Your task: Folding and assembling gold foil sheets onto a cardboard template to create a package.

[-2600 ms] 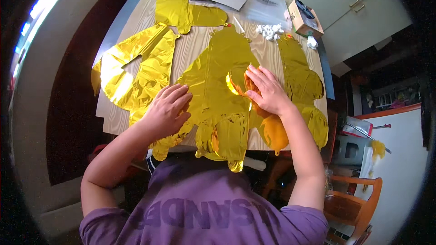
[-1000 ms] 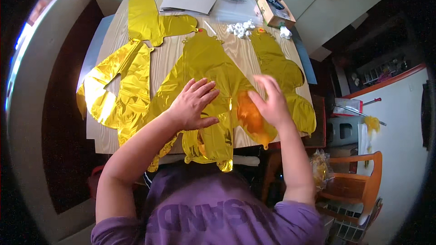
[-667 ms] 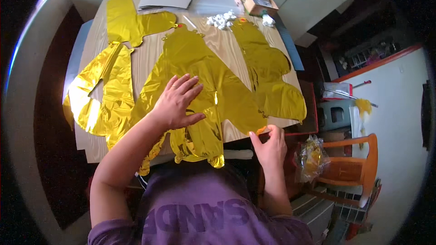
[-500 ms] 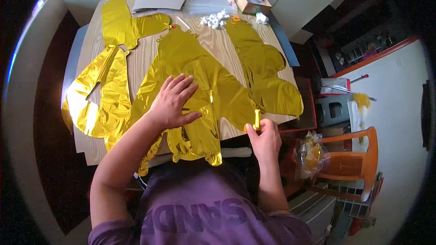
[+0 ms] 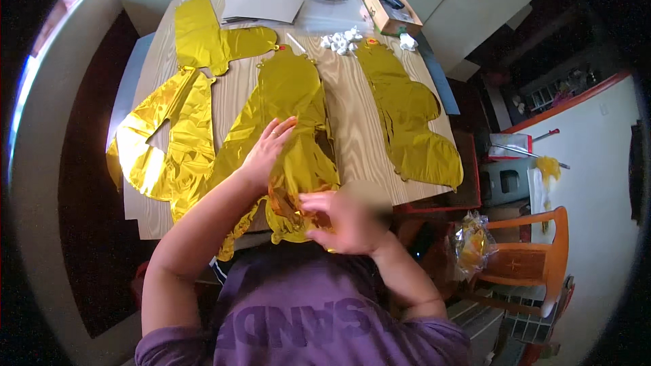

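Note:
A flat, uninflated gold foil balloon (image 5: 288, 85) lies in the middle of the table, its lower end hanging over the near edge. Its right side is folded over to the left. My left hand (image 5: 263, 161) lies flat on it, fingers stretched out. On the folded, crumpled part near the table edge rests my right hand (image 5: 342, 227), fingers extended and thumb apart; part of it is blurred. To the right lies another gold foil balloon (image 5: 413, 118) with a rounded outline. On the left are an angular gold balloon (image 5: 196, 34) and a creased, shiny one (image 5: 186, 118) with an opening.
White crumpled pieces (image 5: 342, 41) sit near the far side of the wooden table (image 5: 356, 122). Behind them are a stack of pale sheets (image 5: 261, 5), clear plastic sleeves (image 5: 332, 10) and a small box (image 5: 393, 13) holding a dark item. A wooden chair (image 5: 522, 257) with a plastic bag (image 5: 472, 240) stands at right.
My right hand has brought the middle balloon's right flap leftward, folding it over, and now lies on the fold. My left hand stays on the balloon. The view has shifted slightly.

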The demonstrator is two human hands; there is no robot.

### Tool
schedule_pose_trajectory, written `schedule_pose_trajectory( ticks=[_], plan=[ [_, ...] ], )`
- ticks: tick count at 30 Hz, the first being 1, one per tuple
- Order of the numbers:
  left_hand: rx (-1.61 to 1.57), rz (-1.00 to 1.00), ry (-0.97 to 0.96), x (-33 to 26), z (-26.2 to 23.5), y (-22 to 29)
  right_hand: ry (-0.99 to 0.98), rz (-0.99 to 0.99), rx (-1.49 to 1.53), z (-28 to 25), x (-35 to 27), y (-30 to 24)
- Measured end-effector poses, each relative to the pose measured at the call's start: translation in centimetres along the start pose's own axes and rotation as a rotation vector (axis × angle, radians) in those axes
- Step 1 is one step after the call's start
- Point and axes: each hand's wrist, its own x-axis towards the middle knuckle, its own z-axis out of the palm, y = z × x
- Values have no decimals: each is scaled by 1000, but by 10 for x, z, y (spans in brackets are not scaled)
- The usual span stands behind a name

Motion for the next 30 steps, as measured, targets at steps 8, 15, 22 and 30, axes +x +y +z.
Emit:
schedule_pose_trajectory(
  ticks=[8, 15, 22, 30],
  plan=[
    [-212, -34, 53, 1, -7, 5, 58, 132, -490, -35, 26, 99],
    [-155, 9, 16, -1, -5, 1, -107, 70, -627, -18, 36, 110],
    [-193, -7, 39, -4, -6, 2, -171, 102, -653, -16, 38, 108],
    [-83, -16, -26, 9, -20, 16, -184, 167, -589, -27, 37, 110]
  ],
)
